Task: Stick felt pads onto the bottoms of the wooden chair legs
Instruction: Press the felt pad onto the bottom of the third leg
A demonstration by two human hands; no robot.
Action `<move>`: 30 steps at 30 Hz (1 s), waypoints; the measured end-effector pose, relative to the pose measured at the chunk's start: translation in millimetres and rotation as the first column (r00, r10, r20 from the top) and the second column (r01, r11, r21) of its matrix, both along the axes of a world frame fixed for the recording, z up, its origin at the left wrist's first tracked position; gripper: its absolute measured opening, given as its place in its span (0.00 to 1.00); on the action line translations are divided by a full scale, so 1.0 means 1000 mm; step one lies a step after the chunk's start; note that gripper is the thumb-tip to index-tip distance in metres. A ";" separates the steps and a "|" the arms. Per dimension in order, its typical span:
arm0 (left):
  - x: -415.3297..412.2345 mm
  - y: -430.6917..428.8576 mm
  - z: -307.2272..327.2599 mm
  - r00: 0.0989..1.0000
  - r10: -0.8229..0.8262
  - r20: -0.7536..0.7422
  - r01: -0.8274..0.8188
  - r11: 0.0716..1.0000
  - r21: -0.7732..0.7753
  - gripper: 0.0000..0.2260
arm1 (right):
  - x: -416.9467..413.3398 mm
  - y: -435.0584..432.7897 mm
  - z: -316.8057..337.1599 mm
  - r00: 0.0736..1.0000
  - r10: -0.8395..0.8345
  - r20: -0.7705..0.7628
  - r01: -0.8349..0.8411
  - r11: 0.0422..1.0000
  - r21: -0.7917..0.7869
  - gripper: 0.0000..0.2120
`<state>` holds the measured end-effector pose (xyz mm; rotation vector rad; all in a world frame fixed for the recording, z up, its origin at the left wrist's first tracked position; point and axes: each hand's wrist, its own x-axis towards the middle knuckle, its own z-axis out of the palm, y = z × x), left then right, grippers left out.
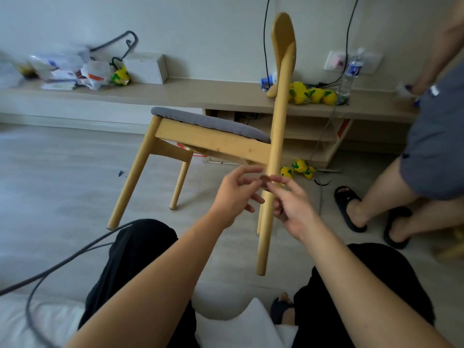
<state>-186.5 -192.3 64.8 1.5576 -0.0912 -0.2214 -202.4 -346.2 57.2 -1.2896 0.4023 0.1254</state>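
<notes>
A light wooden chair [221, 143] with a grey seat cushion is tilted toward me, its near rear leg [266, 227] hanging above the floor between my knees. Both my hands meet in front of that leg at mid height. A small round brown felt pad [265, 180] is pinched between the fingertips of my left hand [236, 194] and my right hand [291, 204]. My right hand's lower fingers curl behind the leg. The bottom end of the near leg [261, 272] points down and away, so its underside is hidden.
Another person stands at the right in black slippers [349, 207]. A low wooden shelf [200, 94] along the wall holds a white box, bags, a water bottle [351, 71] and yellow plush toys. More yellow toys [298, 169] lie on the floor. A grey cable [50, 270] loops at the left.
</notes>
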 end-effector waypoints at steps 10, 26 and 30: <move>-0.046 0.013 -0.012 0.951 0.005 -0.308 0.018 0.997 0.074 0.08 | -0.047 -0.002 -0.026 0.979 0.038 -0.199 -0.052 0.996 -0.069 0.08; -0.079 0.030 -0.088 0.753 0.044 -0.657 -0.131 0.988 -0.084 0.12 | -0.101 0.055 -0.092 0.838 -0.008 -0.546 0.143 0.968 0.204 0.14; -0.088 0.032 -0.106 0.709 0.010 -0.705 -0.053 0.998 -0.038 0.07 | -0.121 0.063 -0.104 0.806 0.028 -0.591 0.166 0.948 0.272 0.11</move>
